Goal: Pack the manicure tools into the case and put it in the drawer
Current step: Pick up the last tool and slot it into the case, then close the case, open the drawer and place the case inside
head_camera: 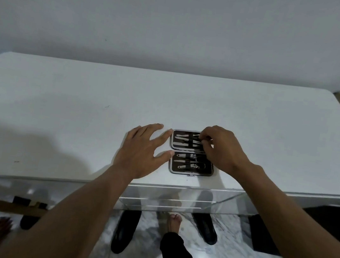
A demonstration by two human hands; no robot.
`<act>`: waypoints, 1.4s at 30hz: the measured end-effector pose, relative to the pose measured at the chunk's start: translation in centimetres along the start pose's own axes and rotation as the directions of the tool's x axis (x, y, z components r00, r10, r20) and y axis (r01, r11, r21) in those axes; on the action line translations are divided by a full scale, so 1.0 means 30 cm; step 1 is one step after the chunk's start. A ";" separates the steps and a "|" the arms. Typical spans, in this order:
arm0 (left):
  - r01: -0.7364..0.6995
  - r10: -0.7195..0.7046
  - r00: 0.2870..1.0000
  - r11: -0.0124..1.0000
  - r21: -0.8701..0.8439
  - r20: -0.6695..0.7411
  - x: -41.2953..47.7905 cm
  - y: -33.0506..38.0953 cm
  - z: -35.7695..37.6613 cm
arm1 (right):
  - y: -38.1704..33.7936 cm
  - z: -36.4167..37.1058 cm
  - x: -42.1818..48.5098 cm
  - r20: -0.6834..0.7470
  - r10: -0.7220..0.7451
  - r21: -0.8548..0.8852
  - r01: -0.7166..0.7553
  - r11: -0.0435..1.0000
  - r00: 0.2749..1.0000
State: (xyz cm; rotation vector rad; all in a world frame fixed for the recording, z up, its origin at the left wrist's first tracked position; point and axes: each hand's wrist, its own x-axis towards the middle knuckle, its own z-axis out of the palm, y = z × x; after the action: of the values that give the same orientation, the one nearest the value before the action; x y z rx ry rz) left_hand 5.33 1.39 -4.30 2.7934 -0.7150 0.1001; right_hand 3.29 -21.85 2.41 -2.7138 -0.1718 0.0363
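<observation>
Right hand pinches a tool over the far half of the open case, tools lying left-right; left hand, fingers spread, steadies the case's left edge on the counter.

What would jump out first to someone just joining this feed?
The open manicure case near the front edge of the white table, its metal tools strapped in both halves. The right hand pinches at a tool in the far half, while the left hand lies spread beside the case, fingertips at its left edge. Below the tabletop, a clear drawer stands pulled out.
</observation>
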 end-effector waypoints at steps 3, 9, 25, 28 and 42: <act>-0.001 0.001 1.000 1.000 -0.003 0.006 0.003 0.001 -0.001 | 0.014 -0.008 -0.015 -0.022 0.013 0.010 -0.012 1.000 1.000; -0.001 0.001 1.000 1.000 -0.005 0.014 0.008 -0.001 -0.004 | 0.036 -0.001 -0.010 0.005 0.093 0.010 -0.093 0.996 0.996; 0.298 -0.204 0.905 0.931 -0.213 0.375 0.059 0.112 -0.134 | 0.040 -0.064 -0.035 0.386 0.272 0.211 -0.371 0.904 0.881; 0.384 -0.239 0.868 0.879 -0.282 0.434 0.054 0.138 -0.154 | 0.043 -0.057 -0.036 0.367 0.272 0.189 -0.357 0.915 0.890; 0.563 -0.487 0.807 0.465 -0.683 0.334 0.050 0.163 -0.107 | 0.043 -0.016 -0.072 0.208 0.339 0.399 -0.396 0.827 0.918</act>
State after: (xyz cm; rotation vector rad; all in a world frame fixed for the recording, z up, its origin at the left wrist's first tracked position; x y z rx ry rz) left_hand 4.26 -2.61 0.11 2.0347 0.1556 -0.3763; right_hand 1.33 -23.48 2.32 -2.2540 0.2981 0.3249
